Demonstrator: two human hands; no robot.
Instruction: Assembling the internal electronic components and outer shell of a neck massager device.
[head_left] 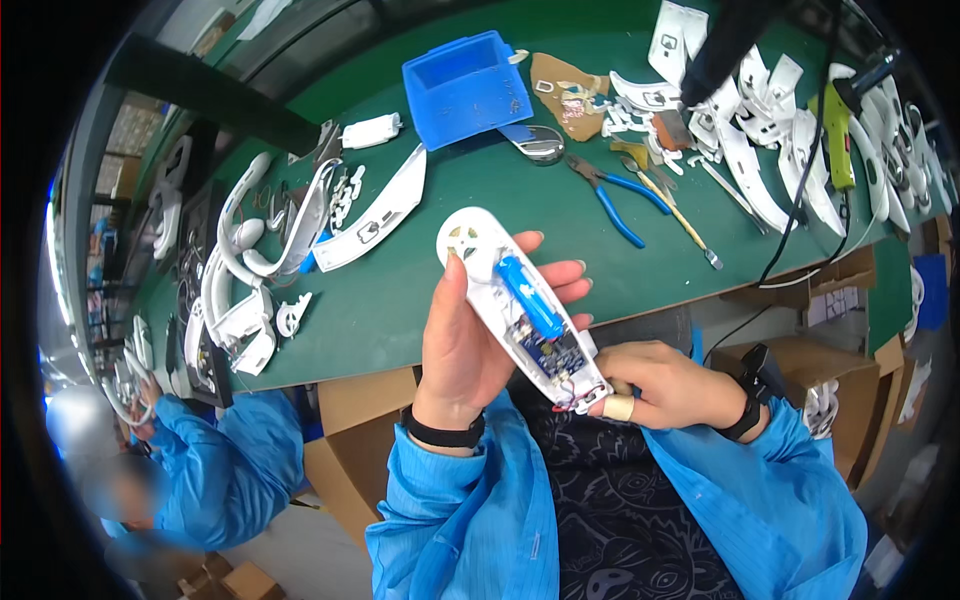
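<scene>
Across my left hand [460, 335] lies an opened white plastic device housing [470, 232], tilted with its round end away from me. The left fingers wrap behind it and the thumb presses its left edge. Inside sit a blue cylindrical battery [530, 298] and a dark circuit board [548, 350]. Thin wires [572, 395] show at the near end. My right hand [665, 385] pinches that end, a tan wrap around its thumb; whether a small part is between the fingers is hidden.
On the green table [380, 300] stand a blue bin [465, 95], blue-handled pliers [620, 200], a brush [680, 215] and a green electric screwdriver [838, 135]. White shell parts [380, 215] lie left and right. Cardboard boxes [365, 440] stand below the edge. A co-worker in blue [215, 465] sits at left.
</scene>
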